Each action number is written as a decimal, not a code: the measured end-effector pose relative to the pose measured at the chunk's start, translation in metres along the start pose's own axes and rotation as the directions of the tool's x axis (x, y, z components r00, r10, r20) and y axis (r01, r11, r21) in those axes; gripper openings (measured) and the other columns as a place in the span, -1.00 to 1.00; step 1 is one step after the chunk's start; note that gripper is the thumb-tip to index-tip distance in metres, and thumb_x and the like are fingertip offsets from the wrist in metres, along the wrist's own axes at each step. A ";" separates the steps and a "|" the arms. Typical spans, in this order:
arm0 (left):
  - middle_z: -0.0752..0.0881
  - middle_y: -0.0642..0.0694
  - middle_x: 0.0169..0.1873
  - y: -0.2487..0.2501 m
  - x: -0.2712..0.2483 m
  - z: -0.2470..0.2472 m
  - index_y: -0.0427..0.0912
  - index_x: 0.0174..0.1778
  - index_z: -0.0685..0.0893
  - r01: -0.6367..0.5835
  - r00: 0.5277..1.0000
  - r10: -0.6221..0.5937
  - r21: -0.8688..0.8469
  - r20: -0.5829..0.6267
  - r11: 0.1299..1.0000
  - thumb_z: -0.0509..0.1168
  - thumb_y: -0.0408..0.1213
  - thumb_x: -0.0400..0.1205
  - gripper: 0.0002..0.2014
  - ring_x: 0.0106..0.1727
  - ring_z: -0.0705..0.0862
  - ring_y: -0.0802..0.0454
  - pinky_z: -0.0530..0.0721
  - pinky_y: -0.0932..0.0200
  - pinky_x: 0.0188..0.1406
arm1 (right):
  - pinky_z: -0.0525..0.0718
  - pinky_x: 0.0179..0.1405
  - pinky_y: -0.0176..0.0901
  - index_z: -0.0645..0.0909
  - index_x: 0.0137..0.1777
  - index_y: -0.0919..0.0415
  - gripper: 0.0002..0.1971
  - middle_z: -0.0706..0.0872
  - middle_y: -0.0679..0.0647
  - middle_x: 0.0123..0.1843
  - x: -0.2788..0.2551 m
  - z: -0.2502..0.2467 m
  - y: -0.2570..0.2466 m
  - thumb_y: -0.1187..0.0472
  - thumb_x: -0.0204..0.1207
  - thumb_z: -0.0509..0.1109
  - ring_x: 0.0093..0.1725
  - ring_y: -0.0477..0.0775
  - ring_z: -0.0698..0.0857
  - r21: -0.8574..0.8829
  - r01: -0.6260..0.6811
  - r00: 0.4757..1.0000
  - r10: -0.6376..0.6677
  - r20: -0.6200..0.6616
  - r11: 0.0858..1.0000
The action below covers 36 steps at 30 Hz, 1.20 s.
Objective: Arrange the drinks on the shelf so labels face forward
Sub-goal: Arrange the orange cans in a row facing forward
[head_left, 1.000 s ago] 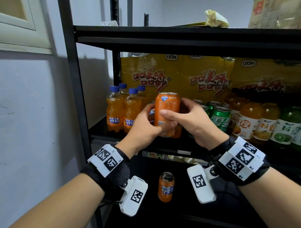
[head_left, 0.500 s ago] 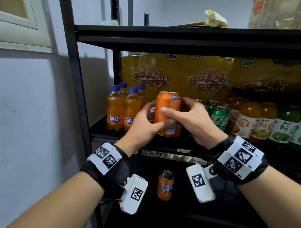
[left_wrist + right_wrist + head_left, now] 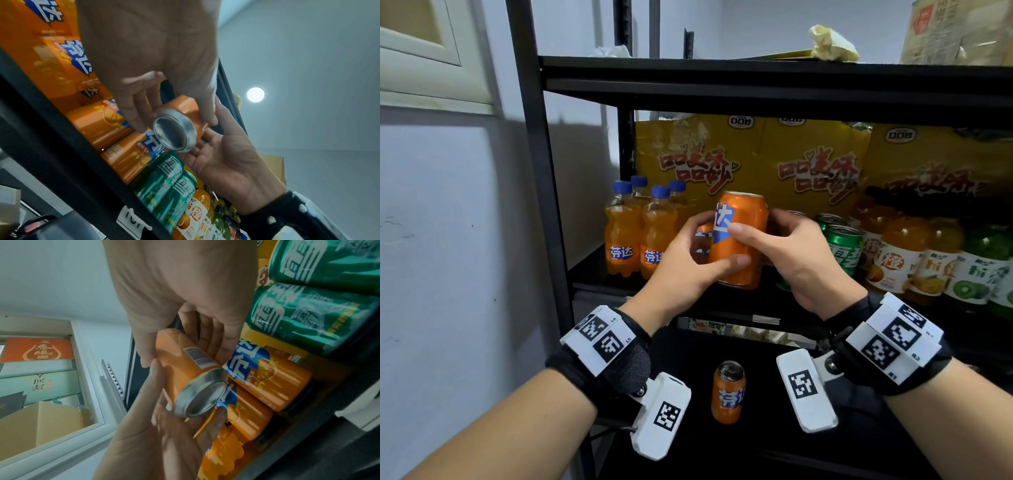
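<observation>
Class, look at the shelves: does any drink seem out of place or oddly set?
Yes: one orange can stands alone on the lower shelf, apart from the other drinks. The held can shows only part of its label.

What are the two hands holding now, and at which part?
Both hold one orange can by its side wall: left hand from the left, right hand from the right. Its ends stay free.

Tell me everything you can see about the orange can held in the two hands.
The orange metal drink can is held off the shelf, nearly upright, top tilted slightly. Its blue-and-white label faces partly left, half turned from view. A bare silver concave base and a barcode show in the wrist views. The left hand and the right hand each grip its sides.
</observation>
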<state>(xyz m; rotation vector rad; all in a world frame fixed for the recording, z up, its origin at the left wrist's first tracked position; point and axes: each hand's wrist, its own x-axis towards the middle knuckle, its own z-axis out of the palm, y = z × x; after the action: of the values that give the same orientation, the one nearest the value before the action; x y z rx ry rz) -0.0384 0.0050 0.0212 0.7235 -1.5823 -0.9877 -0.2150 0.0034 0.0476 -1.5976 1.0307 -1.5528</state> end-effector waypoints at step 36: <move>0.69 -0.39 0.41 0.027 -0.004 -0.020 -0.23 0.61 0.45 0.476 0.874 -0.339 -0.473 0.348 0.742 0.39 -0.11 0.63 -0.38 0.41 0.68 -0.43 0.75 -0.17 0.33 | 0.69 -0.34 -0.29 0.77 0.25 0.20 -0.27 0.88 0.04 0.04 0.015 0.005 -0.012 -0.36 0.26 0.67 -0.09 -0.08 0.84 -0.120 -0.100 0.995 0.096 -0.040 0.988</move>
<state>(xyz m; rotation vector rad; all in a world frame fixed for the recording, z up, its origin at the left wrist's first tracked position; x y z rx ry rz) -0.0172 0.0170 0.0447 0.5647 -1.2462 -1.8323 -0.2092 -0.0048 0.0650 -1.5811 1.2248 -1.4801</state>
